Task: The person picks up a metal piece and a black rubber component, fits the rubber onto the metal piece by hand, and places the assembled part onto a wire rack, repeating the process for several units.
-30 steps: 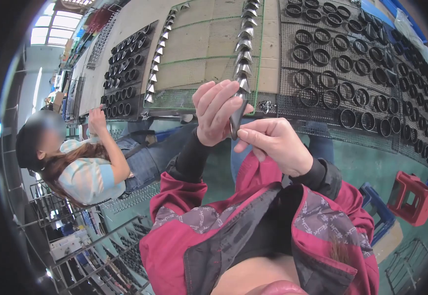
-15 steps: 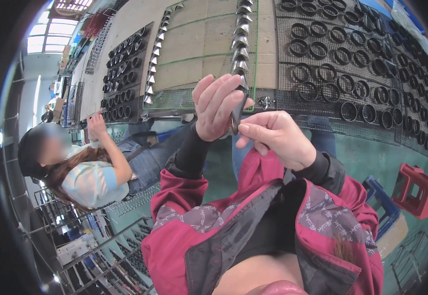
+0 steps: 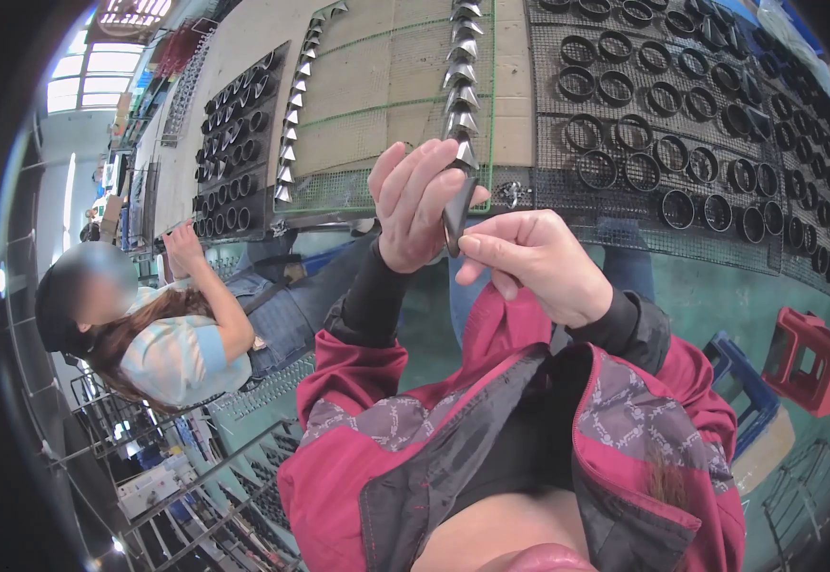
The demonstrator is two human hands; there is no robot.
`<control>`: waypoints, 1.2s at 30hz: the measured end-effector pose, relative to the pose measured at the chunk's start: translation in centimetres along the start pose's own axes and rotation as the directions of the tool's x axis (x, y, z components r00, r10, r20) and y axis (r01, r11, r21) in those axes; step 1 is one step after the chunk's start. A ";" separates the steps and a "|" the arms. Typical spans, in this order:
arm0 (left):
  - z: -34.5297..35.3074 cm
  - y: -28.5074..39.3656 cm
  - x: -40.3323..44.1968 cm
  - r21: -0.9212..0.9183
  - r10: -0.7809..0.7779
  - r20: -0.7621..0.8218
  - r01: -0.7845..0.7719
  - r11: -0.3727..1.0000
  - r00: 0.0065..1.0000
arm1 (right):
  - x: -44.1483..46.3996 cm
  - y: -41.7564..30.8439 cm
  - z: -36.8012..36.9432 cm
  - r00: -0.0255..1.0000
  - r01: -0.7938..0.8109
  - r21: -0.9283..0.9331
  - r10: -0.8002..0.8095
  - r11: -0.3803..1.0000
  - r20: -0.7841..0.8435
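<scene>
A dark, smooth metal piece [image 3: 460, 214], narrow from this angle, is held upright between my hands in front of the rack. My left hand [image 3: 415, 205] grips it from the left, its thumb behind the piece and the fingers angled upward. At the lower end, my right hand [image 3: 539, 267] pinches with thumb and forefinger against the piece's edge. Just beyond my left fingertips, a row of shiny folded metal pieces [image 3: 463, 71] runs along a green-edged mesh rack [image 3: 377, 186].
At the right, a dark mesh rack [image 3: 553, 195] carries many black rings [image 3: 641, 172]. Another rack of dark rings [image 3: 234, 143] lies left, where a person [image 3: 182, 334] works. A red stool [image 3: 806, 362] and a blue stool [image 3: 749, 400] stand on the green floor.
Both hands keep nearly the same hold on the dark piece, which has tilted slightly. The view has shifted a little, and the other person's hands remain by the left rack.
</scene>
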State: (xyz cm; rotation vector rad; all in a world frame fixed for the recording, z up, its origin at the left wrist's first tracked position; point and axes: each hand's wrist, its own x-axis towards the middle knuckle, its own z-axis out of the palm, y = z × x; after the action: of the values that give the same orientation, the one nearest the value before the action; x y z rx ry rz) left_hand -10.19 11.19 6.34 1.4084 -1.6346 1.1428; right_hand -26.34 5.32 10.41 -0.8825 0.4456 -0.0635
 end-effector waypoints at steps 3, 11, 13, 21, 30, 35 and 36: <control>-0.1 0.1 -0.1 0.027 0.000 0.011 -0.001 1.000 1.000 | 0.1 0.1 -0.1 1.000 0.005 -0.002 -0.005 1.000 0.009; -0.1 0.3 -0.2 0.046 0.027 0.039 -0.029 0.999 0.999 | 0.2 0.3 0.0 0.999 0.004 -0.057 -0.007 0.998 -0.043; -0.1 0.3 -0.3 0.034 0.036 0.043 -0.038 0.999 0.998 | 0.2 0.4 0.0 0.999 0.002 -0.098 -0.007 0.995 -0.053; -0.3 0.1 -1.0 0.002 0.058 0.101 -0.058 0.998 0.993 | 0.2 0.1 0.0 0.993 0.002 -0.313 -0.039 0.950 -0.111; -0.9 0.3 -1.9 -0.091 0.059 0.146 -0.046 0.995 0.988 | 0.9 2.2 -1.6 0.852 0.135 -0.891 -0.510 0.434 -0.120; -1.4 0.7 -2.5 -0.159 0.064 0.153 -0.040 0.986 0.986 | 1.3 1.8 -4.6 0.793 0.116 -0.860 -0.567 0.497 -0.220; -1.5 0.8 -2.8 -0.170 0.058 0.157 -0.031 0.985 0.986 | 1.4 1.9 -5.0 0.795 0.096 -0.863 -0.559 0.496 -0.233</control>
State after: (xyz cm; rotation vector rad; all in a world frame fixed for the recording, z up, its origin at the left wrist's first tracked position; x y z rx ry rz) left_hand -10.58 13.62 4.20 1.3913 -1.8382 0.9112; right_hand -27.34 2.56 5.68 -1.9351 0.8034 -0.5067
